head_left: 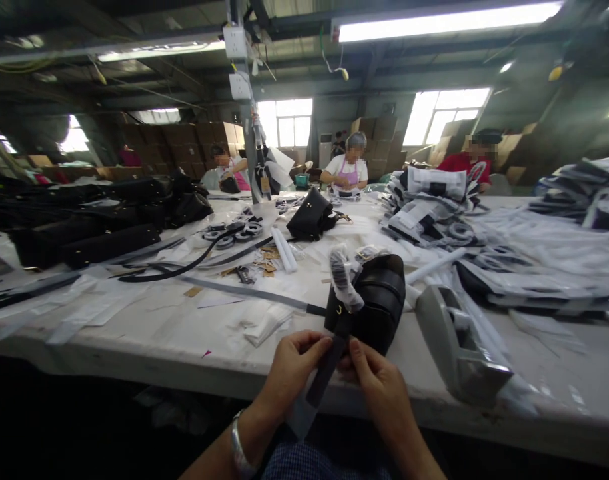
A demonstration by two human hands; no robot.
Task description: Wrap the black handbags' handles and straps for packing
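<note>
A black handbag (pixel 388 293) lies at the front of the table, its handle (pixel 341 277) wrapped in clear film. A black strap (pixel 326 368) in a thin translucent plastic sleeve runs from the bag toward me and hangs over the table edge. My left hand (pixel 295 365) pinches the left edge of this strap between thumb and fingers. On the opposite side, my right hand (pixel 379 381) is closed with thumb against fingers at the strap's right edge, close to the bag; part of its grip is hidden.
A grey tape dispenser (pixel 447 343) stands right of the bag. Another black bag (pixel 309 215) sits farther back, near white rolls (pixel 283 250) and metal hardware (pixel 267 261). Black bags (pixel 109 227) pile up left, wrapped pieces (pixel 429 200) right. Several people work across the table.
</note>
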